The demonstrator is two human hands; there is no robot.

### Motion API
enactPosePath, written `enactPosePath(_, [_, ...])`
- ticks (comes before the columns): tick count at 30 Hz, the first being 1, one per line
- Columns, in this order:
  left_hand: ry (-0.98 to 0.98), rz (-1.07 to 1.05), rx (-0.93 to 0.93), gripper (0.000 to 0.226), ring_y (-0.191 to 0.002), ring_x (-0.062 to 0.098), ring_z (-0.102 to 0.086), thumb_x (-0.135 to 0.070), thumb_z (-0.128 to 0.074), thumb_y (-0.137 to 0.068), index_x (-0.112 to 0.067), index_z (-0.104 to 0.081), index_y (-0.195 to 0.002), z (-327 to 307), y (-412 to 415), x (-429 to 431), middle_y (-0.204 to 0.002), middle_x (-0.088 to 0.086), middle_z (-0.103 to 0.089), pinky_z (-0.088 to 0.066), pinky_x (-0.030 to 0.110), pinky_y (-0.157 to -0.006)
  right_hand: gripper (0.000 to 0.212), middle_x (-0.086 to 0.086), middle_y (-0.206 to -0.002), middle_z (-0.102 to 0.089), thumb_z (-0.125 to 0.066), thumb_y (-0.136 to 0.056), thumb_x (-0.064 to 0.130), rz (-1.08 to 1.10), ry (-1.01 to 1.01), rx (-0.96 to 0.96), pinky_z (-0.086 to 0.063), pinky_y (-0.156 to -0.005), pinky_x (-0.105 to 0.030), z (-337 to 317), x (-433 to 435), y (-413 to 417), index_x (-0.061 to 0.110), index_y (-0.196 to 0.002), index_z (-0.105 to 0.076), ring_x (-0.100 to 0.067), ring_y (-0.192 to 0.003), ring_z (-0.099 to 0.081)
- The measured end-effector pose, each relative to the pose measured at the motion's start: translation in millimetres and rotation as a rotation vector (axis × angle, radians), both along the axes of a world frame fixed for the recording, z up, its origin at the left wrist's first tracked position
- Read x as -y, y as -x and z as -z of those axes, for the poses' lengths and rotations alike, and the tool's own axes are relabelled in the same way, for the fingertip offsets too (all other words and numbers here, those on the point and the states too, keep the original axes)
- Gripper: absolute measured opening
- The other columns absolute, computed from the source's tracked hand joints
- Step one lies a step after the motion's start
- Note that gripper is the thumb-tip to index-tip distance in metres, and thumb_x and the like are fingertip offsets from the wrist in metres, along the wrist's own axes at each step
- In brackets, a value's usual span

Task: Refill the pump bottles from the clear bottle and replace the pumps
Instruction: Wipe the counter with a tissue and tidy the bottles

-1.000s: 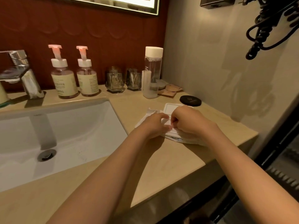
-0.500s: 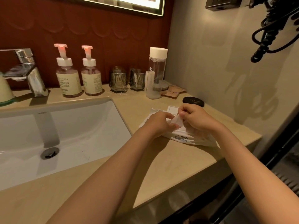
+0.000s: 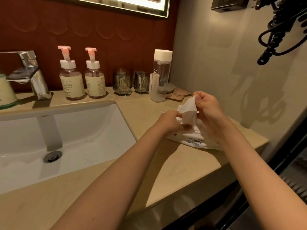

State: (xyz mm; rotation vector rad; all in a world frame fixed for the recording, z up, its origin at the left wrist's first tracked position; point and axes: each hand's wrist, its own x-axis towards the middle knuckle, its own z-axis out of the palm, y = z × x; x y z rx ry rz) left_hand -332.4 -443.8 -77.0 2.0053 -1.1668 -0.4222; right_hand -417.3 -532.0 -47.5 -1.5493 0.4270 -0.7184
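A person's two bare hands work over a flat white pack of wet wipes (image 3: pixel 193 141) lying on the beige stone counter (image 3: pixel 179 165) to the right of a white rectangular sink (image 3: pixel 69 140). The right hand (image 3: pixel 206 106) is raised above the pack, thumb and fingers pinched closed on the top edge of a thin white wipe (image 3: pixel 188 112) that hangs down to the pack's opening. The left hand (image 3: pixel 168 121) is curled closed low on the pack, its fingertips at the foot of the wipe; whether it grips the wipe or only presses the pack cannot be told.

The task's things stand untouched along the dark red back wall. Two clear round pump bottles with cream labels, the left pump bottle (image 3: pixel 71 80) and the right pump bottle (image 3: pixel 95 78), sit side by side behind the sink's right rear corner, each with its white collar and pink pump head in place. The tall clear bottle with a white cap (image 3: pixel 162 72) stands upright further right, near the corner of the wall, well apart from the pump bottles, with a shorter frosted tube (image 3: pixel 154 87) just in front of it. Two faceted dark glass tumblers (image 3: pixel 131 83) stand between the pump bottles and the clear bottle. A chrome faucet (image 3: pixel 28 72) rises at the sink's left rear, and a coiled black cord (image 3: pixel 279 29) hangs on the pale right wall.
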Motion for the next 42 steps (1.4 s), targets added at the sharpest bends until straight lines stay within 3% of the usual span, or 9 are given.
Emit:
enactPosePath(9, [0.009,0.008,-0.006,0.047,-0.121,0.022,-0.048,-0.029,-0.069,-0.083,-0.015,-0.057,-0.127,-1.2,3.8,9.4,-0.133,0.006,-0.054,-0.036,0.025,-0.085,0.028,0.003,-0.071,-0.061,-0.034,-0.101,0.006,0.033,-0.062,0.174,-0.046,-0.055,-0.019,-23.7,8.6,-0.3,0.014,-0.079,-0.049,-0.007,-0.060,-0.054])
enactPosePath(13, [-0.001,-0.005,0.062,0.043,-0.115,0.021,-0.052,-0.028,-0.071,-0.081,-0.015,-0.062,-0.121,-1.6,5.4,14.5,-0.126,0.005,-0.059,-0.040,0.026,-0.085,0.027,-0.001,-0.074,-0.055,-0.037,-0.100,0.009,0.096,0.004,0.123,-0.041,-0.060,-0.024,-21.5,11.8,-4.6,0.015,-0.078,-0.051,-0.011,-0.063,-0.048])
enactPosePath(16, [0.175,-0.070,0.041,0.039,-0.097,0.020,-0.059,-0.024,-0.075,-0.075,-0.009,-0.066,-0.110,-8.2,7.1,16.8,-0.105,0.005,-0.066,-0.044,0.030,-0.077,0.021,0.001,-0.073,-0.055,-0.046,-0.098,0.014,0.129,0.187,-0.035,-0.043,-0.058,-0.023,-11.6,15.1,-4.1,0.020,-0.080,-0.056,-0.010,-0.064,-0.050])
enactPosePath(19, [0.306,-0.174,-0.092,0.028,-0.081,0.019,-0.058,-0.023,-0.071,-0.080,-0.004,-0.068,-0.101,-15.2,5.2,16.3,-0.090,0.009,-0.066,-0.045,0.031,-0.070,0.020,0.000,-0.084,-0.063,-0.044,-0.099,0.013,0.071,0.085,-0.016,-0.048,-0.050,-0.018,0.7,12.2,1.3,0.019,-0.090,-0.061,-0.005,-0.065,-0.060])
enactPosePath(23, [0.377,-0.192,-0.258,0.029,-0.097,0.025,-0.062,-0.012,-0.070,-0.081,0.000,-0.066,-0.107,-16.5,3.6,14.2,-0.105,0.015,-0.068,-0.050,0.039,-0.088,0.031,-0.008,-0.108,-0.061,-0.043,-0.084,0.009,-0.085,-0.016,-0.019,-0.042,-0.063,-0.029,15.8,19.8,12.8,0.019,-0.110,-0.056,-0.018,-0.085,-0.057])
enactPosePath(26, [0.458,-0.179,-0.361,0.028,-0.094,0.022,-0.061,-0.001,-0.064,-0.082,-0.001,-0.064,-0.110,-19.2,7.6,15.8,-0.105,0.013,-0.067,-0.053,0.035,-0.082,0.055,-0.006,-0.106,-0.062,-0.054,-0.066,0.014,-0.221,0.164,-0.162,-0.047,-0.076,-0.031,21.5,22.2,16.9,0.016,-0.121,-0.051,-0.019,-0.095,-0.059])
enactPosePath(32, [0.588,-0.201,-0.511,0.020,-0.075,0.008,-0.056,-0.001,-0.057,-0.087,-0.010,-0.063,-0.104,-27.9,16.3,16.0,-0.083,-0.004,-0.061,-0.048,0.014,-0.052,0.059,0.006,-0.110,-0.063,-0.064,-0.077,0.004,-0.111,0.388,-0.296,-0.053,-0.085,-0.036,21.7,18.0,11.3,0.026,-0.129,-0.044,-0.014,-0.107,-0.060])
enactPosePath(36, [0.690,-0.269,-0.695,0.018,-0.096,0.025,-0.060,-0.002,-0.057,-0.088,-0.009,-0.063,-0.103,-26.8,16.3,14.4,-0.089,0.001,-0.063,-0.053,0.045,-0.079,0.060,0.006,-0.113,-0.063,-0.068,-0.078,0.009,-0.076,0.417,-0.368,-0.051,-0.090,-0.043,22.8,14.8,9.6,0.026,-0.130,-0.044,-0.015,-0.107,-0.059])
enactPosePath(42, [0.821,-0.267,-0.831,0.014,-0.096,0.026,-0.058,-0.004,-0.055,-0.090,-0.013,-0.060,-0.099,-40.9,18.6,15.4,-0.089,0.002,-0.062,-0.054,0.048,-0.078,0.055,0.009,-0.107,-0.062,-0.066,-0.078,0.005,0.004,0.513,-0.456,-0.045,-0.081,-0.028,22.4,14.4,7.4,0.023,-0.127,-0.048,-0.012,-0.102,-0.057])
